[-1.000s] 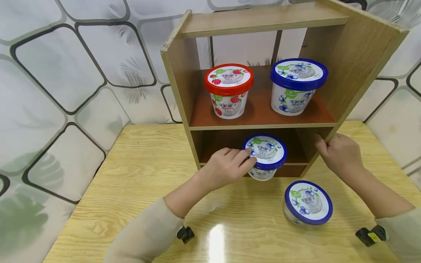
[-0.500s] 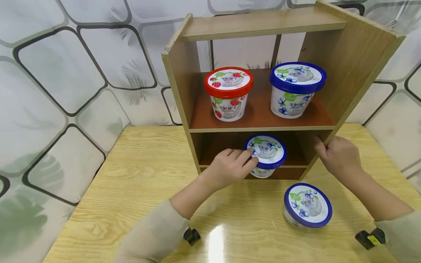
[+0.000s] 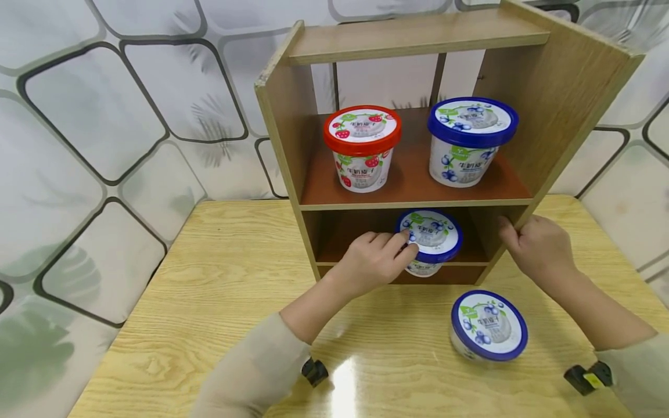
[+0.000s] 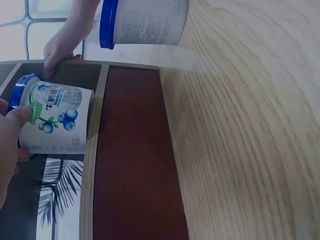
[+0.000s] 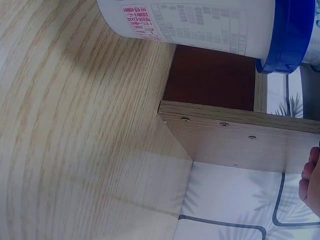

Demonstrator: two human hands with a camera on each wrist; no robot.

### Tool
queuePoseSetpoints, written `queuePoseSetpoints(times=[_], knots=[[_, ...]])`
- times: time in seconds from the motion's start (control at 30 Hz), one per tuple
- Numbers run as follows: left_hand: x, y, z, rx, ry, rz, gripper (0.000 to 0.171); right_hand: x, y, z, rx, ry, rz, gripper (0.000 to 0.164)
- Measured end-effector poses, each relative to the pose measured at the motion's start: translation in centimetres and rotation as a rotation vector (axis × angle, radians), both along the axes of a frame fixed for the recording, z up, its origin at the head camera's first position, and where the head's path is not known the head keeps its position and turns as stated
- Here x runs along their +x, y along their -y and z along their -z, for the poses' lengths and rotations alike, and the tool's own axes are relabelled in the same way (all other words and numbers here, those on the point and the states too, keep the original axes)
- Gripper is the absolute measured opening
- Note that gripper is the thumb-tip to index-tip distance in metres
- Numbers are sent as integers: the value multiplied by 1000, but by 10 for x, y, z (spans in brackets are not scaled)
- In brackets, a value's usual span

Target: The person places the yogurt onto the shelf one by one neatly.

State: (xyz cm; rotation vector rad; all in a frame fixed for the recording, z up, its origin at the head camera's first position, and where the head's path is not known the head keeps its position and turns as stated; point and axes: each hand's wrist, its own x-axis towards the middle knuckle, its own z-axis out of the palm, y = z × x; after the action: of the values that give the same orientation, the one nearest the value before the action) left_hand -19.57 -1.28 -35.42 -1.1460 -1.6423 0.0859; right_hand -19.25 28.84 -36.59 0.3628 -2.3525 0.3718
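My left hand [image 3: 372, 259] grips a blueberry ice-cream-style tub [image 3: 431, 233] by its blue-lidded top, thumb on one side and fingers on the other. The tub is at the mouth of the lower compartment of a small wooden shelf [image 3: 418, 204]. In the left wrist view its white side [image 4: 57, 125] with blueberries shows, its base beside the compartment's front strip [image 4: 89, 165]. My right hand [image 3: 543, 245] holds the front edge of the shelf's right side panel, thumb on the inner face; its other fingers are mostly hidden in the head view.
On the upper shelf stand a red-lidded strawberry tub [image 3: 363, 151] at left and a blue-lidded blueberry tub [image 3: 470, 142] at right. Another blue-lidded tub [image 3: 489, 325] stands on the wooden table [image 3: 235, 278], in front of the shelf's right side. A patterned cloth [image 3: 146, 104] hangs behind.
My left hand has moved the blueberry tub slightly right and farther into the lower compartment's opening. My right hand stays on the side panel.
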Motion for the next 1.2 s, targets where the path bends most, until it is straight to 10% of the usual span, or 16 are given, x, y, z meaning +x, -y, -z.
queuePoseSetpoints(times=[1.2], knots=[[23,-56,-6,65,-53,-236,22,1,1,-2,-9,0,-4,44]])
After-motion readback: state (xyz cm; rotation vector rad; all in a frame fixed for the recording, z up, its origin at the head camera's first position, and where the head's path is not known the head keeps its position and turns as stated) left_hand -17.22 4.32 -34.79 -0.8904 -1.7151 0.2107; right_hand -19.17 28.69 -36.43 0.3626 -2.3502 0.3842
